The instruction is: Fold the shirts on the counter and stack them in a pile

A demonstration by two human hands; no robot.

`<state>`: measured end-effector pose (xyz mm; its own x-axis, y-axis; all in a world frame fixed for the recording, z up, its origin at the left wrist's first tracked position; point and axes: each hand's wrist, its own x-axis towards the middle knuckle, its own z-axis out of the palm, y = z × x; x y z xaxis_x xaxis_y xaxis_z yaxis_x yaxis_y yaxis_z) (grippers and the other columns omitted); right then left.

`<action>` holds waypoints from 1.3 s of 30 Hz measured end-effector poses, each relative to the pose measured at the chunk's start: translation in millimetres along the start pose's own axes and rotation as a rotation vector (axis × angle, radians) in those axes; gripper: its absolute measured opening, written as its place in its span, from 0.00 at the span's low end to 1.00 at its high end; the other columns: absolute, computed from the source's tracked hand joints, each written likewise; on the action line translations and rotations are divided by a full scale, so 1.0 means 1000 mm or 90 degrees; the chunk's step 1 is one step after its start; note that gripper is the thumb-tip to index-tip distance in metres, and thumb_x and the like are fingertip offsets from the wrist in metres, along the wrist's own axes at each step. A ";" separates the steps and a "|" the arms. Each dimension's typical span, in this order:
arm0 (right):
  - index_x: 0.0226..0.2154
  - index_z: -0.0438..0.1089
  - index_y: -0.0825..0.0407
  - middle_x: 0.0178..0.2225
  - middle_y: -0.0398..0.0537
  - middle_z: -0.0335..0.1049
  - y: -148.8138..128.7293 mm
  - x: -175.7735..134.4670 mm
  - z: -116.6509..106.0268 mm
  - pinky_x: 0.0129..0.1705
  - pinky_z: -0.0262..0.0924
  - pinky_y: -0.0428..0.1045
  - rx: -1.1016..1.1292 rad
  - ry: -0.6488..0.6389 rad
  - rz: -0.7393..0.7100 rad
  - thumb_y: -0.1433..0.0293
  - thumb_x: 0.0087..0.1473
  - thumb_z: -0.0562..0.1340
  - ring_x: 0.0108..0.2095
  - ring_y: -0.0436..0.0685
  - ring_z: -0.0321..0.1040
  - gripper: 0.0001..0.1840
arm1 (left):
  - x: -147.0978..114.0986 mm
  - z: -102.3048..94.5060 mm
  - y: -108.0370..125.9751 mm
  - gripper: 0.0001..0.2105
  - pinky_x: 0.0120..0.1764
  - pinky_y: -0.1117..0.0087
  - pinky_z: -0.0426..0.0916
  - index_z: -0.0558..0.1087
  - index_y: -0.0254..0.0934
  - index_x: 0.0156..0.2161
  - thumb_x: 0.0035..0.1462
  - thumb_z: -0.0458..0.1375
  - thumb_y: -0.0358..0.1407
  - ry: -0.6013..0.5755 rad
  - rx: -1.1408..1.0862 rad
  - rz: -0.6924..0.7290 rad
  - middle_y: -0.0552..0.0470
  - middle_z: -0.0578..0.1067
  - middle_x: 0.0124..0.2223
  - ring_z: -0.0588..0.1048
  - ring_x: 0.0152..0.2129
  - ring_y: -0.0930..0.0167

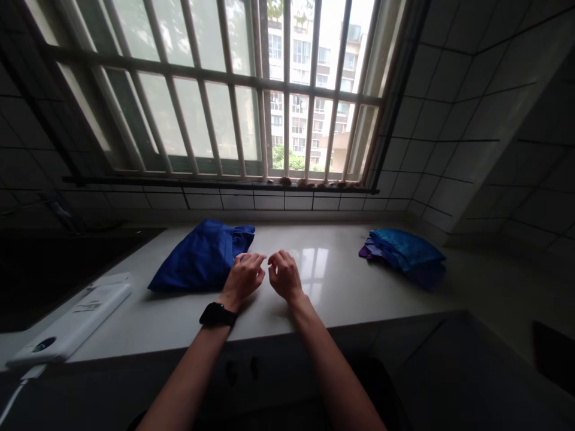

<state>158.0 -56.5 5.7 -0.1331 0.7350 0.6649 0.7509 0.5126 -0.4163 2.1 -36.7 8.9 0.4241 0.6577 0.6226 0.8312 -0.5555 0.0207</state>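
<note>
left hand (246, 278) and right hand (283, 275) hung loosely curled beside the blue cloth (202, 260)

the left hand was released, its fingers bent and its back turned up, just at the right edge of the blue cloth and partly in front of it; whether the fingertips touched the fabric could not be told. the right hand, also released, was a little farther to the right of the blue cloth, its fingers curled inward towards the left hand, with a narrow gap between the two. a black watch (218, 314) circled the left wrist, nearer the person than the blue cloth.

the blue cloth lay folded in a low, crumpled heap on the pale counter (345, 293). well to the right of the blue cloth, on the same surface, lay a second fabric bundle (404, 254), lighter blue with purple at its left end. to the left of the blue cloth and nearer the person sat a white device (74, 326) with a small round dark display, a white cable (12, 401) running from its near end. farther left of the blue cloth was a dark sink (63, 272). behind and above the blue cloth stood a barred window (215, 120), with small brown lumps (305, 183) along its ledge, set in a tiled wall (420, 114).
</note>
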 end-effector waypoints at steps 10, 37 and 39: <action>0.34 0.67 0.48 0.39 0.48 0.70 -0.003 0.001 -0.005 0.49 0.63 0.51 -0.011 -0.035 0.025 0.81 0.57 0.58 0.42 0.57 0.68 0.11 | 0.000 -0.005 0.006 0.11 0.56 0.52 0.66 0.76 0.39 0.44 0.59 0.54 0.32 -0.005 -0.033 0.028 0.42 0.81 0.43 0.79 0.45 0.56; 0.35 0.68 0.49 0.39 0.48 0.72 -0.002 0.000 0.000 0.46 0.64 0.49 0.010 -0.063 -0.019 0.80 0.59 0.58 0.41 0.56 0.69 0.10 | -0.002 0.003 -0.004 0.12 0.53 0.54 0.68 0.75 0.38 0.46 0.61 0.53 0.34 -0.016 -0.062 -0.026 0.40 0.82 0.47 0.80 0.46 0.56; 0.35 0.68 0.48 0.39 0.48 0.72 -0.002 -0.001 -0.001 0.46 0.64 0.49 0.009 -0.066 -0.013 0.80 0.59 0.58 0.41 0.56 0.69 0.10 | -0.002 0.003 -0.004 0.12 0.53 0.54 0.68 0.75 0.38 0.46 0.60 0.53 0.34 -0.017 -0.066 -0.030 0.40 0.82 0.48 0.80 0.46 0.57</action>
<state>157.5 -58.6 6.9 -0.2144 0.7658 0.6063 0.7379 0.5337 -0.4132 -1.1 -34.3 5.1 0.3953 0.6968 0.5985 0.8097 -0.5720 0.1312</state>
